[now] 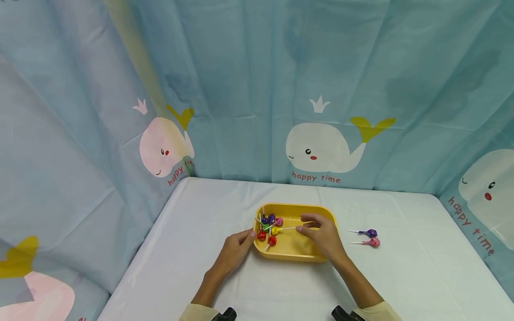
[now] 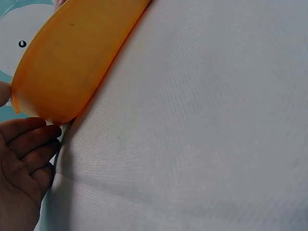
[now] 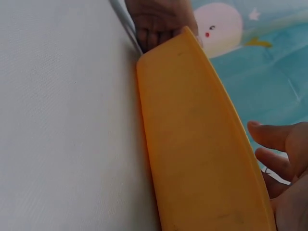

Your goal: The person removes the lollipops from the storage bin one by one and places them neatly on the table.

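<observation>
A yellow tray (image 1: 297, 257) sits on the white-covered table. Gathered at its left end are several wrapped lollipops, among them a purple one (image 1: 271, 218), a pink one (image 1: 279, 221), a green one (image 1: 265, 228) and a red one (image 1: 272, 241). A yellow lollipop (image 1: 275, 230) lies with its stick pointing right. My left hand (image 1: 235, 252) grips the tray's left end, thumb at the rim and fingers against the outer wall. Over the tray's right half is my right hand (image 1: 323, 236), thumb and forefinger apart, the thumb tip right at the end of the yellow lollipop's stick.
To the right of the tray, another purple lollipop (image 1: 372, 233) and another pink lollipop (image 1: 375, 242) lie on the table (image 1: 413, 276), sticks pointing left. A blue curtain (image 1: 249, 89) printed with whales hangs behind and along the sides.
</observation>
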`<state>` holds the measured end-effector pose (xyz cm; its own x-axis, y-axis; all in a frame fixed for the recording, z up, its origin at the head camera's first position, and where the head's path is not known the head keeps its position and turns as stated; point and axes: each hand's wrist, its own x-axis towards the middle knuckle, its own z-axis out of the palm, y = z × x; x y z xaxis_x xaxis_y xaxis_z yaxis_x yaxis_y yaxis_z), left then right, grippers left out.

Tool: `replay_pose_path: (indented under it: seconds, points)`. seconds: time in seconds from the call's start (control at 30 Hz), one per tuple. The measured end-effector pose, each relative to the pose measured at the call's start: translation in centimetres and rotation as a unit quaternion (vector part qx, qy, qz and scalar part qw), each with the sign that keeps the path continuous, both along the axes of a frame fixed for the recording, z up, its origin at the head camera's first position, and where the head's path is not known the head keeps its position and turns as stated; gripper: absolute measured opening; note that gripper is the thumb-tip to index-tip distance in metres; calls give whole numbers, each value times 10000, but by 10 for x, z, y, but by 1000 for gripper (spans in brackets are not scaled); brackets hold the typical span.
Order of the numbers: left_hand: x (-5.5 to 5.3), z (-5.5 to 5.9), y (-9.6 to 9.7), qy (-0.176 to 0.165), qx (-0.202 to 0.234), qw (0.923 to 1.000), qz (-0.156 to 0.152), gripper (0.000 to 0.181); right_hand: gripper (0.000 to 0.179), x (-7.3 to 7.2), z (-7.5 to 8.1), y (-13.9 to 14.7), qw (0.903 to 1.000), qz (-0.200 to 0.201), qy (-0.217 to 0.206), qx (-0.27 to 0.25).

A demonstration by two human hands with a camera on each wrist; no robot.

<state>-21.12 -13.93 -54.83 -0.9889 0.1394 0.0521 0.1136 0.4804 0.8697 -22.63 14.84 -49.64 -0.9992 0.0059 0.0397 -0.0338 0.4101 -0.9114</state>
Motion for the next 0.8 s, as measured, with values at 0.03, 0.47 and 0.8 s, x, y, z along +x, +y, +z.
replay_pose_path:
  seconds: [0.03, 0.47, 0.8]
  points:
    - [0, 0, 0, -10, 5, 10000, 11, 58, 43, -1, -1, -1, 10000, 11, 28, -15]
    - [0, 0, 0, -21, 9, 10000, -12, 57, 39, -9, -2, -18, 9990, 105, -62, 426]
    - [1, 1, 1, -39, -36, 10000, 11, 58, 32, -18, -6, -29, 9982, 291, -283, 433]
